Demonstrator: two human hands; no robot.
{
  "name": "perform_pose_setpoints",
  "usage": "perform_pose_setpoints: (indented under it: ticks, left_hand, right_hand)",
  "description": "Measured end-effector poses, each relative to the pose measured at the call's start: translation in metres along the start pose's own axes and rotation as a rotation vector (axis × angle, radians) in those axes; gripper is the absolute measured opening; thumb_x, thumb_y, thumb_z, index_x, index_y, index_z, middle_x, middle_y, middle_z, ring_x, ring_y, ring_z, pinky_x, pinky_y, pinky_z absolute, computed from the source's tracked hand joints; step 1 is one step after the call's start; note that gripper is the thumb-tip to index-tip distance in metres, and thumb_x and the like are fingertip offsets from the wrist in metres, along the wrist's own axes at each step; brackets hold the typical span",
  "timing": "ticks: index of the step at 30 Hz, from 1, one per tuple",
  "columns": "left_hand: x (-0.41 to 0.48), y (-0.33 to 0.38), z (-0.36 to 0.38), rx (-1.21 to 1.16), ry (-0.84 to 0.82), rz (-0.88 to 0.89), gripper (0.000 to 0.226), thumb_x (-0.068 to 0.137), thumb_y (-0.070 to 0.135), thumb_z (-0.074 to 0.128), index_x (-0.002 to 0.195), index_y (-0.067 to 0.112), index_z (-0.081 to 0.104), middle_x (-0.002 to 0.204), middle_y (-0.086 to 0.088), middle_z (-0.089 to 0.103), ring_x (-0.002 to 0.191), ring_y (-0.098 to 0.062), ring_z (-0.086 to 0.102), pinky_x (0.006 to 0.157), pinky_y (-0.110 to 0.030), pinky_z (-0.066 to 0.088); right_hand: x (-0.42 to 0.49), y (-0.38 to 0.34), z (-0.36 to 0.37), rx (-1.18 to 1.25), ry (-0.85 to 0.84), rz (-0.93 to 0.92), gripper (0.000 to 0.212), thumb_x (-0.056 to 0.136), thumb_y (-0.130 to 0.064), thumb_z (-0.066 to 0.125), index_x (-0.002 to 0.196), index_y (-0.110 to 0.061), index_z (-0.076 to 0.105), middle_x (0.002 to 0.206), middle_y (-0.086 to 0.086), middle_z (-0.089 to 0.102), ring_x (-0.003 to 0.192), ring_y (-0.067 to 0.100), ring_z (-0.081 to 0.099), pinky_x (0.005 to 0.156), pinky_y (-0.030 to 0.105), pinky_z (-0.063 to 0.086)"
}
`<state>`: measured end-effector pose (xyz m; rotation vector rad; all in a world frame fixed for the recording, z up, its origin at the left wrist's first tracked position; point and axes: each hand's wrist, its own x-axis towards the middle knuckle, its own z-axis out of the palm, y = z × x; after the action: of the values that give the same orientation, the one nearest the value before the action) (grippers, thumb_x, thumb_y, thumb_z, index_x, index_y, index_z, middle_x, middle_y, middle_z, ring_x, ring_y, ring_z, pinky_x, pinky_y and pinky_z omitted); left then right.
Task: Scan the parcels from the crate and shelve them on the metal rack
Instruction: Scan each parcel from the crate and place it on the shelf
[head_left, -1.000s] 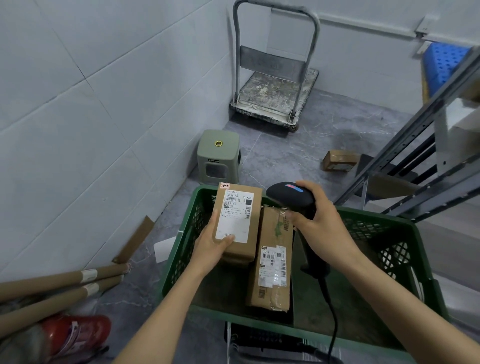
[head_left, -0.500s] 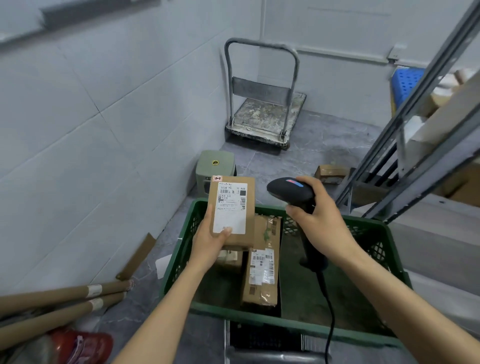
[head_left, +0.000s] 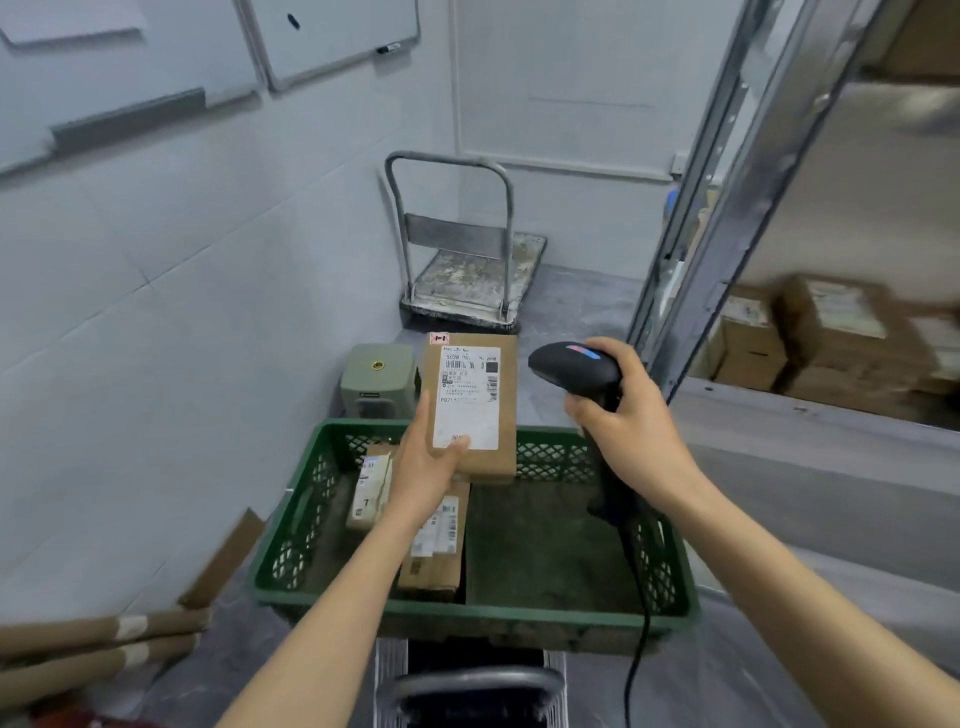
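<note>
- My left hand (head_left: 426, 470) grips the lower end of a flat brown cardboard parcel (head_left: 470, 405), thumb pressed on its white shipping label, holding it upright above the far rim of the green plastic lattice crate (head_left: 467, 618).
- My right hand (head_left: 634, 426) is wrapped round the handle of a black handheld barcode scanner (head_left: 571, 366). Its head is beside the parcel without touching it, and its cable (head_left: 641, 623) trails down.
- Two more brown labelled parcels (head_left: 439, 540) lie in the crate's left half.
- The grey metal rack (head_left: 727, 223) stands at right, with cardboard boxes (head_left: 841, 332) on its shelf.

Three parcels (head_left: 470, 405), one scanner (head_left: 571, 366), one crate (head_left: 467, 617)
</note>
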<state>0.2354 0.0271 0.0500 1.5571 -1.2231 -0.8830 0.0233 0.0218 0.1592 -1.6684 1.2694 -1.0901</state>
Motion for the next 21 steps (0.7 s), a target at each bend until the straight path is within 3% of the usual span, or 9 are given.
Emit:
perform_pose_setpoints:
  ticks: [2,5,8,10,14,18,21]
  left_hand:
    - [-0.012,0.012,0.022,-0.002,-0.006,0.010,0.070,0.089,0.027,0.063,0.147,0.039,0.026,0.139,0.011,0.050,0.128,-0.013,0.047,0.105,-0.043,0.042]
    - [-0.031,0.029,0.057,0.015,-0.005,0.012,0.074,0.090,0.028,0.063,0.149,0.038,0.020,0.143,0.011,0.047,0.131,-0.013,0.044,0.105,-0.033,0.037]
    - [-0.049,0.048,0.094,0.055,-0.010,0.017,0.078,0.090,0.028,0.062,0.151,0.036,0.014,0.147,0.009,0.042,0.133,-0.016,0.040,0.110,-0.043,0.035]
    - [-0.062,0.063,0.120,0.047,-0.023,0.051,0.079,0.090,0.026,0.062,0.152,0.035,0.013,0.145,0.013,0.041,0.130,-0.010,0.040,0.108,-0.036,0.034]
    - [-0.088,0.093,0.172,0.034,-0.043,0.113,0.079,0.090,0.025,0.063,0.151,0.032,0.015,0.135,0.016,0.044,0.119,-0.002,0.039,0.097,-0.023,0.032]
    - [-0.112,0.123,0.224,0.003,-0.112,0.176,0.075,0.091,0.026,0.062,0.150,0.035,0.017,0.138,0.008,0.050,0.119,-0.006,0.046,0.094,-0.024,0.039]
    - [-0.128,0.146,0.259,-0.009,-0.168,0.254,0.070,0.091,0.030,0.062,0.142,0.050,0.018,0.134,0.014,0.050,0.119,-0.006,0.048,0.088,-0.020,0.041]
  right_hand:
    - [-0.011,0.002,-0.023,0.009,0.013,0.001,0.048,0.089,-0.010,0.063,0.124,-0.038,0.044,0.104,-0.020,0.057,0.074,-0.003,0.060,0.055,0.016,0.049]
    - [-0.031,0.005,-0.061,0.024,0.043,0.001,0.048,0.090,-0.010,0.062,0.121,-0.041,0.044,0.105,-0.022,0.055,0.082,-0.007,0.059,0.059,0.013,0.050]
    - [-0.052,0.009,-0.103,0.022,0.083,0.010,0.048,0.090,-0.011,0.062,0.123,-0.040,0.044,0.106,-0.019,0.055,0.083,-0.002,0.059,0.059,0.013,0.047]
    - [-0.068,0.013,-0.133,0.020,0.109,0.024,0.050,0.090,-0.011,0.062,0.126,-0.039,0.043,0.108,-0.015,0.056,0.081,0.004,0.060,0.061,0.016,0.045]
    - [-0.099,0.018,-0.195,0.024,0.171,0.014,0.050,0.088,-0.007,0.062,0.123,-0.038,0.045,0.103,-0.018,0.057,0.075,-0.004,0.059,0.061,0.012,0.045]
    - [-0.128,0.024,-0.251,0.013,0.248,0.033,0.051,0.087,-0.005,0.061,0.123,-0.038,0.045,0.101,-0.016,0.058,0.076,0.009,0.060,0.067,0.025,0.050]
    - [-0.147,0.027,-0.287,0.003,0.307,0.045,0.051,0.087,-0.006,0.061,0.124,-0.036,0.045,0.102,-0.013,0.060,0.079,0.014,0.061,0.072,0.033,0.053]
